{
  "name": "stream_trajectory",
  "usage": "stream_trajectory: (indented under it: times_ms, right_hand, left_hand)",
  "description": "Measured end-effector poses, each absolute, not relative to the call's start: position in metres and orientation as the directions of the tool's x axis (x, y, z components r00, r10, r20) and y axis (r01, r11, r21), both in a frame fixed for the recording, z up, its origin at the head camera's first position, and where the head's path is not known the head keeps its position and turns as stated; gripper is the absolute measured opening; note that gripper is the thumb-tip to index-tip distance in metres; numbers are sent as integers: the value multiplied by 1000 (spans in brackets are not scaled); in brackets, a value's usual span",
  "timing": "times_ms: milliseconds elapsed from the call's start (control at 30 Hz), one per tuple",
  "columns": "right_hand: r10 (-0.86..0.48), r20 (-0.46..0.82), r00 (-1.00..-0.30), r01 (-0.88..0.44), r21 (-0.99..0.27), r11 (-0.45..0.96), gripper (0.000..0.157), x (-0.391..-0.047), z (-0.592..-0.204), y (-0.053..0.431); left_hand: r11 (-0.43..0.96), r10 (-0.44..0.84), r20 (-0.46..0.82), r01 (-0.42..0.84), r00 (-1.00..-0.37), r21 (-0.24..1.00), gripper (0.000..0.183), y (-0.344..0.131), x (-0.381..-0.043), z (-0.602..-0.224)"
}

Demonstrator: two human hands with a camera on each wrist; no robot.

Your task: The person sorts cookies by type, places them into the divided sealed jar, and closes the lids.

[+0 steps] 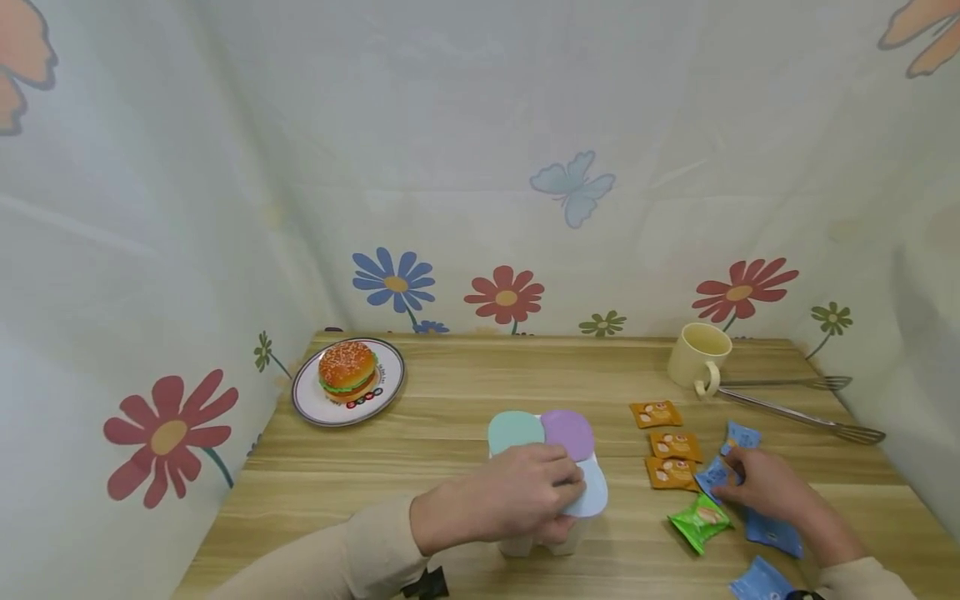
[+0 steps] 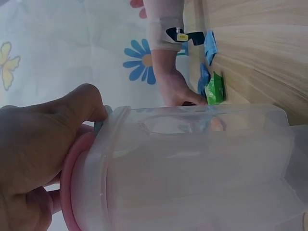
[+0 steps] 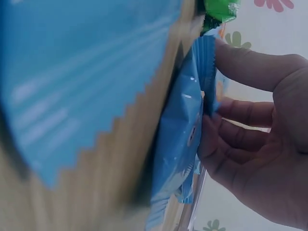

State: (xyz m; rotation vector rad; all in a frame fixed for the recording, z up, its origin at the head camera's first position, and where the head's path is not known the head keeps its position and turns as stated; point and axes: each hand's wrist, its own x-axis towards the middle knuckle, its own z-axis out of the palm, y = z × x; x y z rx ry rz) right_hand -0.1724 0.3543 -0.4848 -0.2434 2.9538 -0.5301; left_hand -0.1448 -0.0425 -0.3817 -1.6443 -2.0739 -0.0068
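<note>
Blue wrapper film is what I'm watching: the pinched packet [image 1: 712, 479] sits between the thumb and fingertips of the right hand [image 1: 772, 487]. Whether it is clear of the wooden tabletop [image 1: 442, 467] I can't tell. I take it as my clock's centre in the head view, twelve toward the printed curtain [image 1: 465, 150]. Neighbours crowd it: a green packet [image 1: 701, 522] at six, a second blue packet [image 1: 742, 435] at one, another blue packet [image 1: 776, 533] between four and five, three orange packets [image 1: 675, 446] from nine to past ten. I judge a straight upward pull kindest, since dragging could scatter those; a light pinch should spare the contents.

Well apart, at nine, the left hand [image 1: 513, 492] is clamped on the multicoloured lid [image 1: 513, 432] of a translucent container [image 2: 192, 168]. I'd want that hold steady and level, as a sideways tug up there could tip it.

Farther out stand the yellow mug [image 1: 693, 358] at twelve, two metal whisks [image 1: 851, 432] at two, and a hamburger [image 1: 347, 367] on its plate [image 1: 307, 392] between nine and ten.
</note>
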Motion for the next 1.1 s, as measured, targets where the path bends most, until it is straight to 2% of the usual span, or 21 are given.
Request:
stream_trajectory:
  times_ms: [133,200,333,533,733,1100]
  right_hand:
    - [-173,-80,-982,-130,-383,915,38,-172,-486,357]
    - [-178,-63,-982,-139,-397,907,44,-171,-486,358]
    - [-182,-30,-983,-154,-415,897,53,-170,-484,361]
    - [-168,-23,-986,-138,-464,875,45,-169,-480,361]
    - [-130,-28,-991,-98,-507,857,45,-165,-474,355]
    - [-148,56,-987,-155,-534,831,32,-161,-457,334]
  left_hand:
    - [282,880,449,932,-156,-229,13,-44,-149,-381]
    - [286,868,467,939,-168,-193,10,-45,-150,-380]
    - [279,887,420,947,-192,-157,15,-47,-151,-377]
    - [282,889,401,954,-220,-100,19,-47,-152,-377]
    - [289,888,388,956,-247,-52,20,-48,-151,-376]
    - [278,871,436,958,-224,-63,16,-47,-153,-380]
